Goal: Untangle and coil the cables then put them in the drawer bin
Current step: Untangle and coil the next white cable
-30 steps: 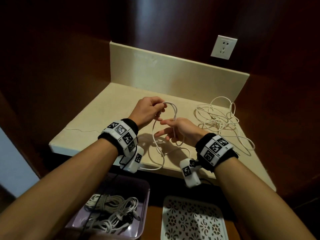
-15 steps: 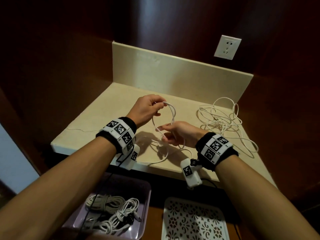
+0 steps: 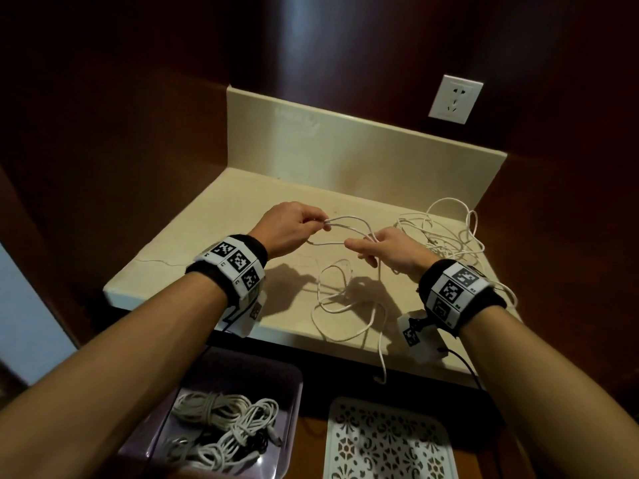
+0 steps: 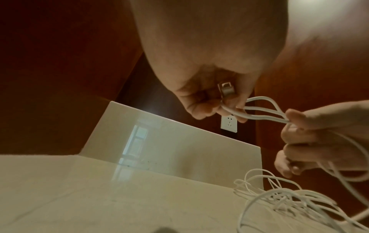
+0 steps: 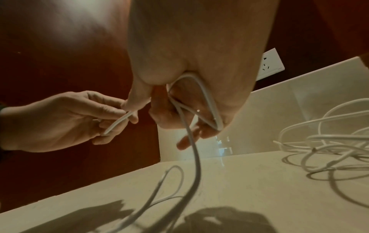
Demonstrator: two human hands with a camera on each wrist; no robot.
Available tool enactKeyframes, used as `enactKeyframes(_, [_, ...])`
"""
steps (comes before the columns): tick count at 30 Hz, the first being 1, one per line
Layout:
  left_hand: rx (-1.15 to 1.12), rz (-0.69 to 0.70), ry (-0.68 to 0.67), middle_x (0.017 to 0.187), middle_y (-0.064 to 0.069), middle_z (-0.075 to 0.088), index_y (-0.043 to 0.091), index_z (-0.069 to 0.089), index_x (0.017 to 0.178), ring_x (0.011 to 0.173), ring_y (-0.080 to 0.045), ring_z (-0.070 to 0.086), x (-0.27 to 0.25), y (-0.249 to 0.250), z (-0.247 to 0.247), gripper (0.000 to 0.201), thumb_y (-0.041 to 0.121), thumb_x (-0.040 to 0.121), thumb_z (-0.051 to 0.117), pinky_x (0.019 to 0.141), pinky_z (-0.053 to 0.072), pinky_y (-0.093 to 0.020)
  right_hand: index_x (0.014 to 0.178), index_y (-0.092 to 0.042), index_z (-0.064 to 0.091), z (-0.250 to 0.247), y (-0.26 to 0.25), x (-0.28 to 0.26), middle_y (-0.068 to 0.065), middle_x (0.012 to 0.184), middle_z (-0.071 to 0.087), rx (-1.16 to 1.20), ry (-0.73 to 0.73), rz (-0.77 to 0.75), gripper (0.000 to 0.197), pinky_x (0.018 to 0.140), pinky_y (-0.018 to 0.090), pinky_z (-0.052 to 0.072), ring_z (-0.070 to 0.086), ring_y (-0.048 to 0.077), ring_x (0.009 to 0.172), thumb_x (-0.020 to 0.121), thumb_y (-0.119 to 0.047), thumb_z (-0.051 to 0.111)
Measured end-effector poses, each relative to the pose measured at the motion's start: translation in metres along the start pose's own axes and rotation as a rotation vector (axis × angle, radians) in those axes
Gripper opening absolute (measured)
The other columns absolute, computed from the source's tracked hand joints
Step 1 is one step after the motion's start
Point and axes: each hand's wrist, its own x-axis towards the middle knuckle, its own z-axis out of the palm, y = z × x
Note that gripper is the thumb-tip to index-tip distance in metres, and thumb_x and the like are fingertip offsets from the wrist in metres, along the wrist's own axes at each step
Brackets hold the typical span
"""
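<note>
The cable [image 3: 349,233] is held stretched between both hands above the worktop [image 3: 214,236]. Its plug end is pinched by the fingers [image 4: 201,110] of the left hand [image 3: 288,224]; further right, its strands are pinched by the right hand [image 3: 390,252], the slack trailing over the worktop edge. A tangle [image 3: 446,236] lies far right.

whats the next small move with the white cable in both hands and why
Probably bring the right hand back to the left hand to lay on another loop. The left pinches a few short loops of the white cable, while most of it lies slack on the counter with an end hanging over the front edge.
</note>
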Motion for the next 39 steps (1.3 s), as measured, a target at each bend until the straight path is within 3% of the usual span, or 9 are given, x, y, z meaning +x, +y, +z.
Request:
enactKeyframes(5, [0.144,0.016,-0.045,0.100,0.001,0.070,0.025,0.072,0.102,0.089,-0.016,0.061,-0.003,0.002,-0.007,0.026,0.027,0.100,0.046,0.084,0.047,-0.033,0.062,-0.016,0.057,-0.011,-0.001,-0.003,0.001,0.055,0.045,0.099,0.023,-0.089,0.044,0.058,0.031,0.047,0.044,0.014,0.050,0.091,-0.049,0.059])
enactKeyframes(8, [0.248,0.030,-0.056,0.091,0.003,0.070,0.025,0.070,0.098,0.083,-0.016,0.058,-0.005,-0.001,-0.010,0.029,0.028,0.098,0.041,0.074,0.042,-0.030,0.062,-0.014,0.051,-0.017,-0.001,-0.004,-0.008,0.051,0.039,-0.011,0.057,-0.069,0.051,0.049,0.026,0.040,0.036,0.013,0.043,0.094,-0.054,0.049])
enactKeyframes(16, [0.591,0.094,-0.151,0.063,0.007,0.051,0.024,0.057,0.084,0.064,-0.016,0.049,-0.001,0.006,-0.003,0.059,0.079,0.079,0.039,0.063,0.034,-0.030,0.070,-0.014,0.057,-0.024,-0.010,0.001,-0.007,0.072,0.056,-0.312,0.144,-0.111,0.052,0.067,0.027,0.035,0.052,0.013,0.069,0.100,-0.050,0.035])
enactKeyframes(23, [0.536,0.019,-0.139,0.080,-0.005,0.066,0.012,0.067,0.082,0.076,-0.025,0.058,0.004,-0.008,-0.004,0.065,0.068,0.091,0.035,0.060,0.037,-0.032,0.077,-0.010,0.058,-0.027,-0.016,-0.009,0.000,0.066,0.050,-0.440,0.061,-0.218,0.049,0.061,0.032,0.035,0.046,0.016,0.063,0.101,-0.047,0.037])
enactKeyframes(26, [0.540,0.009,-0.205,0.090,-0.006,0.066,0.014,0.065,0.090,0.082,-0.024,0.057,0.005,0.004,-0.002,0.043,0.050,0.098,0.042,0.062,0.037,-0.032,0.081,-0.004,0.058,-0.022,-0.018,-0.007,0.003,0.068,0.051,-0.470,0.065,-0.240,0.050,0.061,0.034,0.034,0.046,0.020,0.066,0.101,-0.045,0.038])
enactKeyframes(29, [0.204,-0.017,-0.236,0.089,-0.006,0.068,0.017,0.058,0.098,0.081,-0.024,0.062,0.005,0.019,0.004,0.009,0.018,0.096,0.049,0.071,0.048,-0.034,0.080,-0.005,0.057,-0.020,-0.023,-0.004,0.005,0.069,0.051,-0.467,0.083,-0.275,0.047,0.059,0.033,0.033,0.045,0.019,0.064,0.102,-0.042,0.040])
enactKeyframes(31, [-0.160,-0.068,-0.222,0.073,-0.007,0.064,0.014,0.058,0.096,0.061,-0.023,0.062,0.004,0.024,0.008,0.012,0.007,0.094,0.049,0.061,0.053,-0.035,0.081,-0.005,0.057,-0.020,-0.024,-0.001,0.007,0.071,0.053,-0.445,0.094,-0.295,0.046,0.060,0.034,0.034,0.046,0.019,0.064,0.102,-0.042,0.040])
enactKeyframes(35, [-0.504,-0.113,-0.167,0.059,-0.005,0.054,0.006,0.060,0.096,0.040,-0.020,0.041,0.001,0.031,0.012,0.007,0.012,0.095,0.057,0.037,0.032,-0.023,0.084,-0.007,0.056,-0.022,-0.019,0.001,0.009,0.077,0.057,-0.427,0.123,-0.287,0.043,0.068,0.038,0.040,0.050,0.024,0.071,0.103,-0.041,0.036])
enactKeyframes(39, [-0.620,-0.173,-0.165,0.069,-0.008,0.059,0.001,0.062,0.104,0.047,-0.014,0.053,0.004,0.038,0.015,0.013,0.002,0.092,0.057,0.040,0.042,-0.022,0.082,-0.017,0.048,-0.019,-0.014,0.002,-0.001,0.075,0.054,-0.437,0.090,-0.235,0.035,0.068,0.034,0.038,0.048,0.017,0.070,0.104,-0.040,0.032])
